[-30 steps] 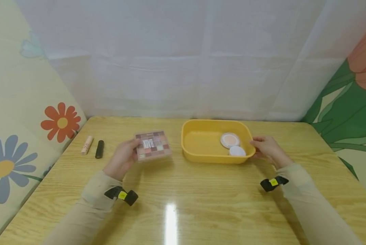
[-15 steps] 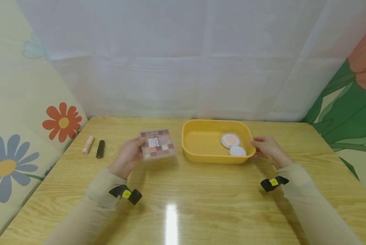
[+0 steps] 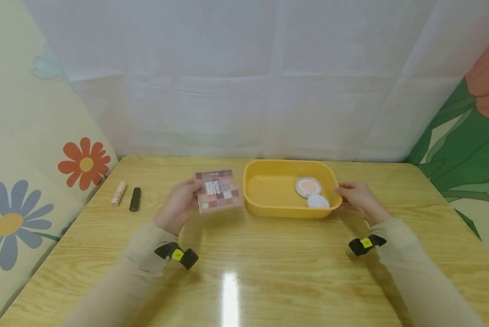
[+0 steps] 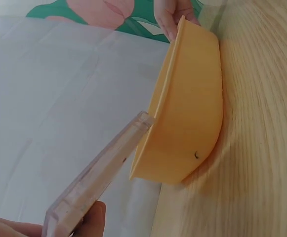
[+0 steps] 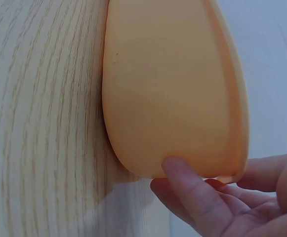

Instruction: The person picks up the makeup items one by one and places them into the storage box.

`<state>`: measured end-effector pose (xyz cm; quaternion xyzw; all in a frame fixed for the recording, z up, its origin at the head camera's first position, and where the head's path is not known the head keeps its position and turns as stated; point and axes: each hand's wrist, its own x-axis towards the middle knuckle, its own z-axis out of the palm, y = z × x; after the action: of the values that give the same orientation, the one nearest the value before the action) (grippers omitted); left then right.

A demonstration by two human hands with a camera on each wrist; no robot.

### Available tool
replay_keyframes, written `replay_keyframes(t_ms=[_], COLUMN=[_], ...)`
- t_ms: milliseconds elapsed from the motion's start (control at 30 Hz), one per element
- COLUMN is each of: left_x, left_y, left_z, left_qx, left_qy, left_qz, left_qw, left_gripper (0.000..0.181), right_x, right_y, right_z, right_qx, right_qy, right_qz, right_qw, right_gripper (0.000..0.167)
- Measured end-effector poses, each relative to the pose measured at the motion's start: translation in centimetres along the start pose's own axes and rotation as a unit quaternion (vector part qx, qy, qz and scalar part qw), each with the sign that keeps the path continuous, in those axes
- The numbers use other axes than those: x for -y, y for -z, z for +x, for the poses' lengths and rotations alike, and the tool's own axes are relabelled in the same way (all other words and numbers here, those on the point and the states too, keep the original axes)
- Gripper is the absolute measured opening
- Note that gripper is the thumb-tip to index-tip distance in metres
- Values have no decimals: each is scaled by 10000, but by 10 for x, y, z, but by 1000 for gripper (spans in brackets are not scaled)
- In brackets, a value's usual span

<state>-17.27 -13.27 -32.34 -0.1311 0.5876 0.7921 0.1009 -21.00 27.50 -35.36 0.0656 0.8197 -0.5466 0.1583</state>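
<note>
left wrist: cropped left fingers [image 4: 95,218] pinch the palette [image 4: 96,173], cropped right fingers [image 4: 166,24] the tub [image 4: 190,98].

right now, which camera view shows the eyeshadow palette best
The head view: it shows the eyeshadow palette from above, with coloured squares and white lettering visible. The left wrist view shows it mostly edge-on; the right wrist view shows none.
</note>
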Motion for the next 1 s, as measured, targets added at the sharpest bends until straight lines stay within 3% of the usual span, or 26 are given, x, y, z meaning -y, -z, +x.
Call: replay_keyframes(t_ms=[533,1000], left_x=[-2,-4], left_y=[-21,-35], left_z=[3,4], left_qx=[150,290], left_qy=[9,86], left_qz=[-294,-298], left_qw=[9995,9991], left_gripper=[48,48], right_x=[0,-1], right_y=[1,0], right_z=[1,0], right_qx=[25,-49], right_qy=[18,115], right_qz=[66,13], right_qw=[10000,9999], right_gripper=[55,53])
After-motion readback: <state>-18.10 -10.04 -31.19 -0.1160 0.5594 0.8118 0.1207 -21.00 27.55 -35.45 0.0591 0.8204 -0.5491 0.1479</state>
